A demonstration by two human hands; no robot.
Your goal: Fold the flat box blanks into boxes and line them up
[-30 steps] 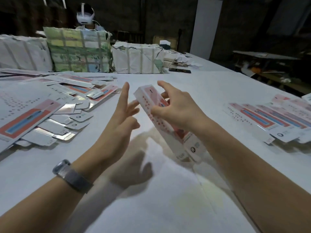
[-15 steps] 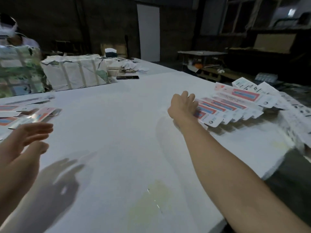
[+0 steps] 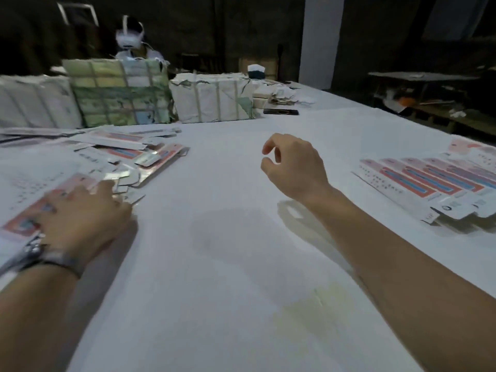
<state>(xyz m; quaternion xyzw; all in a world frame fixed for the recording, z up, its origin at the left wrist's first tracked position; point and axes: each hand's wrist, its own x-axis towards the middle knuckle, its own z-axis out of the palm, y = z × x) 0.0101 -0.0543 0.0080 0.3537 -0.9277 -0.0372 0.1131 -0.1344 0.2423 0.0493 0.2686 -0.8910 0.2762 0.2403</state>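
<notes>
The white counter (image 3: pixel 228 277) is seen from above the person's forearms. Nearest on the left, a wrist carrying a grey watch (image 3: pixel 57 260) leads to the left hand (image 3: pixel 83 213), which is laid palm down on the near edge of the pile of flat box blanks (image 3: pixel 112 157); the hand is blurred, and whether its fingers are pinching a blank or only resting on it cannot be told. The pile is spread loosely over the left part of the counter, the blanks overlapping at different angles, with red and blue panels and silvery flaps showing. In mid-frame the right hand (image 3: pixel 292 167) is held above the bare counter, apart from every blank, its fingers loosely curled with thumb and forefinger near each other and nothing between them. To the right, well apart from that hand, a row of folded boxes (image 3: pixel 429 181) is laid side by side and overlapping near the counter's right edge. Farther back, three strapped paper-wrapped bundles (image 3: pixel 212 98) are stood in a line across the counter, with a dark phone (image 3: pixel 280 111) lying just beside the rightmost. Behind the bundles a second person (image 3: pixel 131 41) wearing a head-mounted device is partly visible.
</notes>
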